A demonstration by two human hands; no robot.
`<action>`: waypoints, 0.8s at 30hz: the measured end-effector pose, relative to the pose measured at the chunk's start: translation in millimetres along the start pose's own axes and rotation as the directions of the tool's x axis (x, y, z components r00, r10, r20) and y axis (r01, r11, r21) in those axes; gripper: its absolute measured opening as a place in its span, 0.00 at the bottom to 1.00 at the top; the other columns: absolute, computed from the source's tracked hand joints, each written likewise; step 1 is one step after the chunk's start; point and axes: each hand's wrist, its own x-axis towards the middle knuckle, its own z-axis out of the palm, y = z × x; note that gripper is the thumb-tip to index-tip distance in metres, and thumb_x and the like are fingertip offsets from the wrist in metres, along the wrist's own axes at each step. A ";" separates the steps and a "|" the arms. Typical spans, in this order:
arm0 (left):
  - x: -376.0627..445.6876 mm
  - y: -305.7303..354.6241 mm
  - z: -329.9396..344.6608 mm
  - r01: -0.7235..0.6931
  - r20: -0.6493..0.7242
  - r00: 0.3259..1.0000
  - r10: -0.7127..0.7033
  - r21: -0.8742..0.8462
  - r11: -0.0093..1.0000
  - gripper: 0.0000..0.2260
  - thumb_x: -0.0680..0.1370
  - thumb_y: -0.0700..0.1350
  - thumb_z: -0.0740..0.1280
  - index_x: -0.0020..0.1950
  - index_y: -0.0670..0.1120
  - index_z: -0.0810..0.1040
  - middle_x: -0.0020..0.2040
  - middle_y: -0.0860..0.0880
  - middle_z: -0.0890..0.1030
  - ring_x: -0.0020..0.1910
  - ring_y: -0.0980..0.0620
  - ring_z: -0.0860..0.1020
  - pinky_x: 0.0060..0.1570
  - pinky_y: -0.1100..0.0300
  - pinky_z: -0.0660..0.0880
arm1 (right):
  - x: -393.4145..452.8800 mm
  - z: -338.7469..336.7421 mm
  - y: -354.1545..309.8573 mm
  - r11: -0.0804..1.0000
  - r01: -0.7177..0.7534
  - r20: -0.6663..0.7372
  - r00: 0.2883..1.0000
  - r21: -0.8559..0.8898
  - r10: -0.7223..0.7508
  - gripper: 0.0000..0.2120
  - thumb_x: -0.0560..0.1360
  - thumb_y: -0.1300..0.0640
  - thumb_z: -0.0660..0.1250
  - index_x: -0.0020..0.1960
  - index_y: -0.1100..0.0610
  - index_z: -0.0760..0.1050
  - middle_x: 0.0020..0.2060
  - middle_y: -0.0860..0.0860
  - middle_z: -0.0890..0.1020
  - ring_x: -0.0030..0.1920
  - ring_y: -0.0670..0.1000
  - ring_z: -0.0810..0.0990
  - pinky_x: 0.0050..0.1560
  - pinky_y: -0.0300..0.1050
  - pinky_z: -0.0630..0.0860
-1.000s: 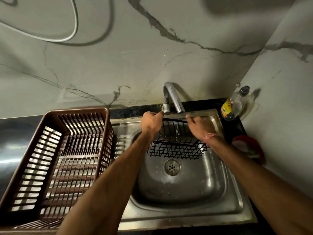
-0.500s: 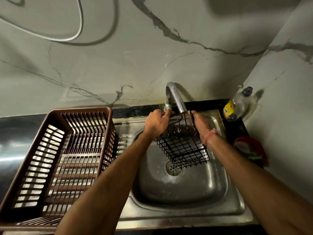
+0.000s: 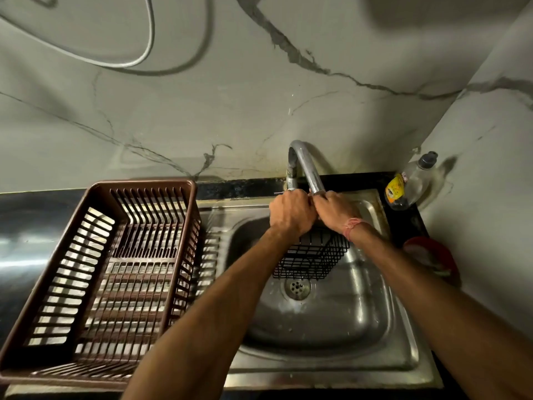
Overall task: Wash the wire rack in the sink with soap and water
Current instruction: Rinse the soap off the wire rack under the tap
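A black wire rack (image 3: 313, 259) hangs over the steel sink (image 3: 331, 336), just above the drain (image 3: 297, 287). My left hand (image 3: 291, 213) and my right hand (image 3: 336, 210) grip its top end side by side, knuckles nearly touching, right under the spout of the curved metal tap (image 3: 305, 168). The hands cover the rack's upper part. I cannot tell whether water is running. A soap bottle (image 3: 409, 181) with a yellow label stands at the sink's back right corner.
A brown plastic dish basket (image 3: 95, 272) sits on the drainboard left of the sink. A red object (image 3: 432, 256) lies on the dark counter at the right, against the marble wall. A white cable loops on the wall above.
The rack has been turned from lying wide between my hands to hanging lengthwise. My hands have come together at its top under the spout.
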 end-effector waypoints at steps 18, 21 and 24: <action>-3.1 -43.3 8.7 0.142 0.194 0.979 -0.054 -0.473 0.869 0.26 0.89 0.61 0.53 0.40 0.48 0.76 0.34 0.50 0.79 0.30 0.53 0.75 0.34 0.56 0.74 | 3.9 4.3 62.6 0.656 -0.304 0.189 0.952 0.691 0.241 0.27 0.78 0.33 0.63 0.69 0.47 0.78 0.61 0.47 0.80 0.57 0.51 0.79 0.63 0.51 0.71; -1.6 -32.4 9.9 0.115 0.161 0.985 -0.058 -0.370 0.922 0.25 0.88 0.59 0.53 0.41 0.48 0.77 0.37 0.46 0.82 0.31 0.49 0.77 0.35 0.51 0.80 | 5.7 -5.1 43.1 0.776 -0.269 0.209 0.961 0.570 0.180 0.28 0.79 0.31 0.59 0.45 0.53 0.84 0.39 0.53 0.86 0.40 0.56 0.82 0.48 0.51 0.76; -4.5 -18.1 13.3 -0.006 0.090 0.996 0.016 -0.110 0.994 0.22 0.87 0.58 0.53 0.40 0.50 0.74 0.38 0.48 0.81 0.34 0.46 0.80 0.39 0.51 0.81 | 2.9 -18.4 10.8 0.967 -0.025 0.204 0.979 0.255 -0.029 0.26 0.83 0.38 0.56 0.46 0.55 0.83 0.36 0.55 0.86 0.38 0.56 0.85 0.45 0.49 0.80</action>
